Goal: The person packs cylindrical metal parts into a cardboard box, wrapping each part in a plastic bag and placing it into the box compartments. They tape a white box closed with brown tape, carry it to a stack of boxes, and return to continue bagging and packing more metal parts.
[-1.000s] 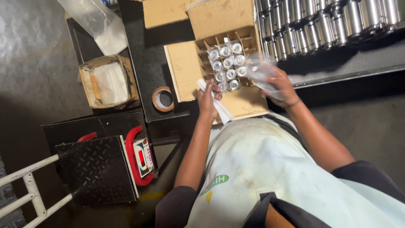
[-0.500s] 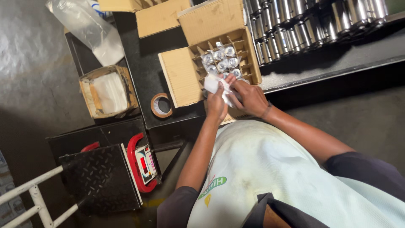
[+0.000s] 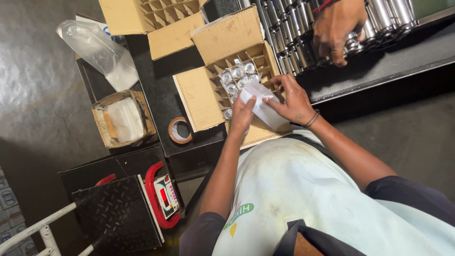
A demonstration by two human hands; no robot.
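Both hands, left hand [image 3: 242,115] and right hand [image 3: 290,97], pinch a clear plastic bag [image 3: 262,103] over the divided carton [image 3: 237,78]; bagging step, next needs an empty cell below the grip.

The divided box [image 3: 246,80] sits on the table [image 3: 156,95], with wrapped parts [image 3: 235,76] in its cells. Both hands hold a bag [image 3: 263,105] over the box's near edge, the left hand [image 3: 242,114] left of the right hand [image 3: 291,97]. A second box [image 3: 151,19] lies at the table's far edge. The tape roll [image 3: 180,130] lies at the near edge, left of the divided box. A small carton [image 3: 123,118] sits off the table's left edge. A scale [image 3: 161,194] stands below the near edge. Cylinders [image 3: 294,23] line the shelf to the right, under another person's hand [image 3: 336,26].
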